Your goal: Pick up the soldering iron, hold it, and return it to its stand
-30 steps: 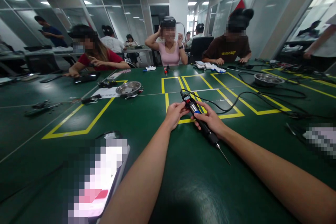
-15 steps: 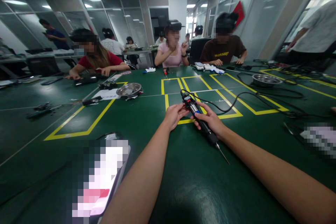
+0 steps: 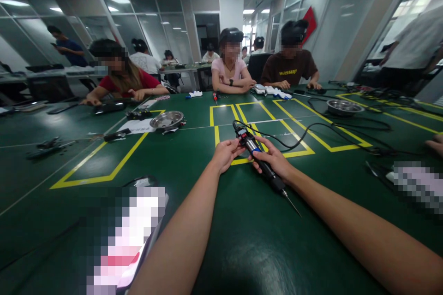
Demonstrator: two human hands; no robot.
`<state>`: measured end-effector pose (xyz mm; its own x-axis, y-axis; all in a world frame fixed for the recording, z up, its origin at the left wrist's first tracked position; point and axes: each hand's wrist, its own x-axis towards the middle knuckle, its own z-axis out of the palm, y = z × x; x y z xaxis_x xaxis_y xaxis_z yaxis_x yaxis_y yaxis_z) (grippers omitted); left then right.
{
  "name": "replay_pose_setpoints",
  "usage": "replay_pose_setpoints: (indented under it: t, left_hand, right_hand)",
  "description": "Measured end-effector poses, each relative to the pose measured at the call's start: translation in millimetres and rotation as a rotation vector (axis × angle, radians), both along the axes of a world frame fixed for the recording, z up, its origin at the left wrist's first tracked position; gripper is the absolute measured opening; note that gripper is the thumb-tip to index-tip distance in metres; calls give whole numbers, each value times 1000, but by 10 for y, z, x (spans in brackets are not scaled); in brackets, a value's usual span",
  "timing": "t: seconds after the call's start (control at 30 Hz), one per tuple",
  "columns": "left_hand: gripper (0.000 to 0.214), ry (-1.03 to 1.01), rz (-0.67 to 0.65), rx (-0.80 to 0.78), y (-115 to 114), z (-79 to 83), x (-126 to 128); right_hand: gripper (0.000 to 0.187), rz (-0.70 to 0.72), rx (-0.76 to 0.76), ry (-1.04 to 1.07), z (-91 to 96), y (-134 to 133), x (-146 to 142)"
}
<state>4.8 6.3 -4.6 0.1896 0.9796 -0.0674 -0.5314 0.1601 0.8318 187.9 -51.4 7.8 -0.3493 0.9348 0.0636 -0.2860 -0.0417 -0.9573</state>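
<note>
A black electric screwdriver [image 3: 267, 171] with a silver and blue band lies slantwise in front of me, its long thin bit pointing down toward my right forearm. My right hand [image 3: 277, 160] is closed around the middle of its body. At the far end, where the cord leaves, the fingers of my left hand [image 3: 226, 153] pinch the tool near a small red part. From that end a black cord [image 3: 309, 131] loops away to the right across the green table [image 3: 256, 244].
Yellow tape rectangles [image 3: 224, 107] mark the table. Metal bowls stand at left [image 3: 167, 120] and right [image 3: 344, 108]. A blurred-out phone-like device [image 3: 138, 235] lies by my left forearm. White gloves [image 3: 277, 91] and a red screwdriver [image 3: 215, 97] lie near seated people across the table.
The view has shifted slightly. The person in pink opposite has lowered a raised hand and now rests folded arms on the table. My hands keep the same hold on the electric screwdriver.
</note>
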Motion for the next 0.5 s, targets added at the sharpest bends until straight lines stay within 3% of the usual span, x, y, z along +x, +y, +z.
replay_pose_setpoints:
  t: [0.5]
  left_hand:
    - [11, -9, -30, 64, -4, 20, -11]
  right_hand:
    - [80, 9, 8, -6, 21, -16, -3]
